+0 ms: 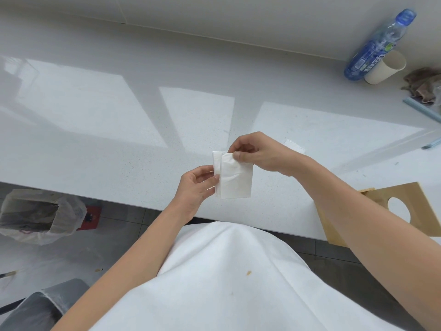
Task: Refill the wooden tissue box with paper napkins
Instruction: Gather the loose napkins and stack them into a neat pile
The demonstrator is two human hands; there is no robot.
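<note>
Both hands' fingers pinch soft folded white napkin (235,176) | square wooden box (393,211) right

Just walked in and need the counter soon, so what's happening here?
A person stands at the white counter holding a folded paper napkin in both hands: the left hand pinches its left edge, the right hand its top corner. The wooden tissue box sits at the counter's near edge on the right. The napkin isn't in it yet.

Head view, close, looking steeply down over counter (143,120)
</note>
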